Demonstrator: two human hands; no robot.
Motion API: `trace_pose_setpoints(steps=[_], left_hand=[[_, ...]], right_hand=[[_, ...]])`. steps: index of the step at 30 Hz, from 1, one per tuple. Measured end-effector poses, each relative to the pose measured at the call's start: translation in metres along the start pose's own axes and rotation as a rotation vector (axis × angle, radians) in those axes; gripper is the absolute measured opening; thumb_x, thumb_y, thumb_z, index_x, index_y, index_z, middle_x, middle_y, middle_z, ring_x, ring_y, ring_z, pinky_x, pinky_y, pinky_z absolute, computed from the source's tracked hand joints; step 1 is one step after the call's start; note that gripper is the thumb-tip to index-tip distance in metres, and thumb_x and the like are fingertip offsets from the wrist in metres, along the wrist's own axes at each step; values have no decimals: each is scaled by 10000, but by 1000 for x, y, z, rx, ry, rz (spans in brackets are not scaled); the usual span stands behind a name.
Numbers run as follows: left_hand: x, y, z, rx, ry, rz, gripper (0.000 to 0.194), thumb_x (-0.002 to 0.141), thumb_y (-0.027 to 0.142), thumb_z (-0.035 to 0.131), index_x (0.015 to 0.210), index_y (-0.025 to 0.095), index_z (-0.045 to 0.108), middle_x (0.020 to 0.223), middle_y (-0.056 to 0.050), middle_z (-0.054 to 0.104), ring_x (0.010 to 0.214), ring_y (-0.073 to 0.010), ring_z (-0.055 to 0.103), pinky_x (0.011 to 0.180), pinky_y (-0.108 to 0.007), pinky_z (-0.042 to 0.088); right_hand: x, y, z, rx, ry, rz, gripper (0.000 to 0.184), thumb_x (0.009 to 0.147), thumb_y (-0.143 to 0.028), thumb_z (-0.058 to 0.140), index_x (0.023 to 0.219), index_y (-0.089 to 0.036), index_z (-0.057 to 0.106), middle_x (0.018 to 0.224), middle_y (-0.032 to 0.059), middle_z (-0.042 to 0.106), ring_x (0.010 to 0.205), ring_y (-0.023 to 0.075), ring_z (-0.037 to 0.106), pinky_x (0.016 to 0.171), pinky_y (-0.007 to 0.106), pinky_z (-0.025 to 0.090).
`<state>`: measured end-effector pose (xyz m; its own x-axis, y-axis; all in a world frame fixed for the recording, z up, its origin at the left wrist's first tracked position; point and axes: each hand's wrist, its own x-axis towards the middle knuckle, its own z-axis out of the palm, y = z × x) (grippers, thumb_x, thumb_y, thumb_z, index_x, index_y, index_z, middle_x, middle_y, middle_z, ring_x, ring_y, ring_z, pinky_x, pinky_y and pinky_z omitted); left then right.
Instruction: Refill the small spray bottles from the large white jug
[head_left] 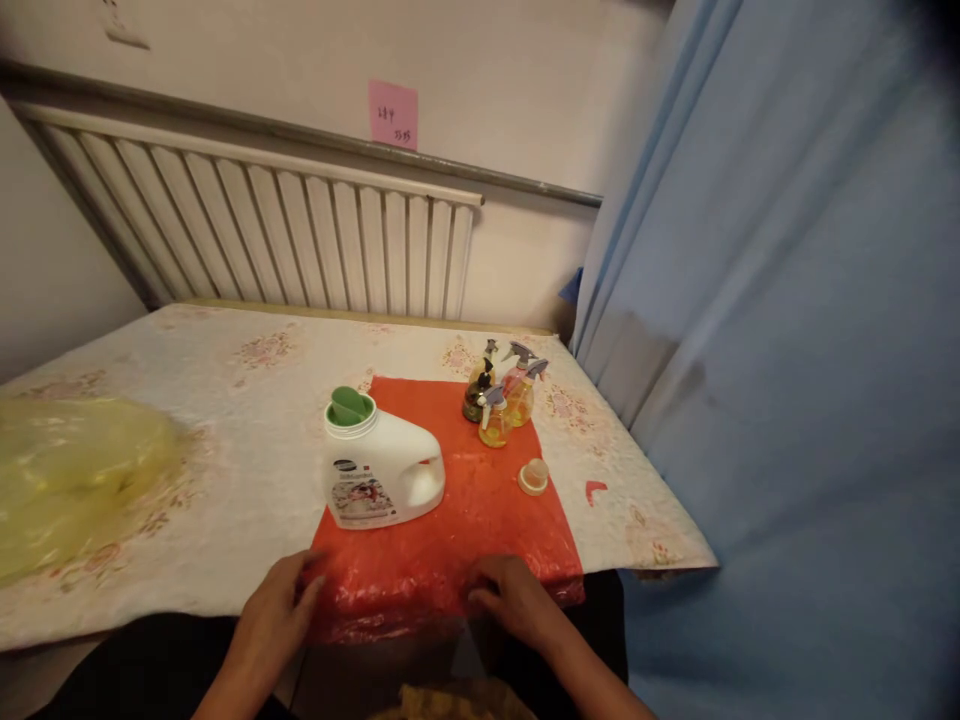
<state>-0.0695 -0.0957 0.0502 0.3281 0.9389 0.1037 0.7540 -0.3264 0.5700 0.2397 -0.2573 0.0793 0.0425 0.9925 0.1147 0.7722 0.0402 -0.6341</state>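
So basically the red plastic sheet (480,515) is laid out on the flowery-covered counter (255,450), dead ahead of the person. Its long axis looks to be pointed away, with the near edge draped over the counter's lip. That edge is flanked by the left hand (276,605) near the left corner and the right hand (517,600) further right, so neither is really favoured. Fingers are loosely curled on both; whether any plastic is actually pinched can't be told. The sheet's pretty shiny and wrinkled, crumpled most up front. It's weighed on by a white jug (397,450), closer to the left hand, plus some spray bottles (519,405) at the far right.
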Motion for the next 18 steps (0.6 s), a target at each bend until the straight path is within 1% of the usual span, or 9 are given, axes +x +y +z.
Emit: trace_pose_setpoints(steps=[4, 8, 10, 13, 16, 18], left_hand=[[3, 11, 6, -119, -40, -12, 344, 758, 419, 491, 1011, 232, 628, 1035, -70, 739, 939, -271, 684, 867, -349, 518], [5, 25, 8, -235, -133, -32, 323, 710, 450, 537, 972, 293, 643, 1019, -30, 761, 990, -289, 681, 889, -379, 518], [7, 30, 9, -259, -155, -49, 336, 697, 468, 536, 965, 297, 645, 1019, -29, 764, 994, -297, 684, 894, -394, 520], [9, 32, 8, -278, -182, -64, 354, 685, 487, 530, 960, 301, 651, 1023, -29, 764, 988, -304, 690, 896, -411, 527], [9, 26, 10, -287, -197, -63, 357, 688, 503, 531, 958, 312, 665, 1018, -20, 764, 987, -316, 691, 894, -433, 534], [9, 18, 13, -294, -185, -59, 355, 693, 504, 531, 963, 319, 669, 1017, -13, 765, 992, -325, 688, 899, -447, 533]], right_hand=[[30, 11, -23, 27, 177, 60, 139, 793, -100, 552, 759, -188, 653, 692, -18, 663, 624, 125, 583, 593, 202, 405], [72, 29, -48, 20, 362, 134, 121, 779, -122, 559, 767, -191, 657, 688, -6, 669, 626, 144, 590, 612, 232, 443], [96, 41, -59, -1, 477, 197, 151, 791, -145, 547, 889, -186, 655, 759, 17, 682, 684, 165, 612, 666, 268, 473], [133, 58, -71, -31, 604, 264, 306, 803, -162, 548, 1105, -144, 593, 923, 73, 686, 787, 192, 634, 743, 322, 498], [164, 70, -80, -69, 658, 276, 429, 811, -212, 611, 1226, -141, 531, 1111, 113, 645, 955, 231, 617, 842, 385, 496], [179, 75, -83, -97, 662, 261, 439, 840, -270, 636, 1248, -156, 520, 1209, 114, 598, 1042, 243, 592, 897, 431, 483]])
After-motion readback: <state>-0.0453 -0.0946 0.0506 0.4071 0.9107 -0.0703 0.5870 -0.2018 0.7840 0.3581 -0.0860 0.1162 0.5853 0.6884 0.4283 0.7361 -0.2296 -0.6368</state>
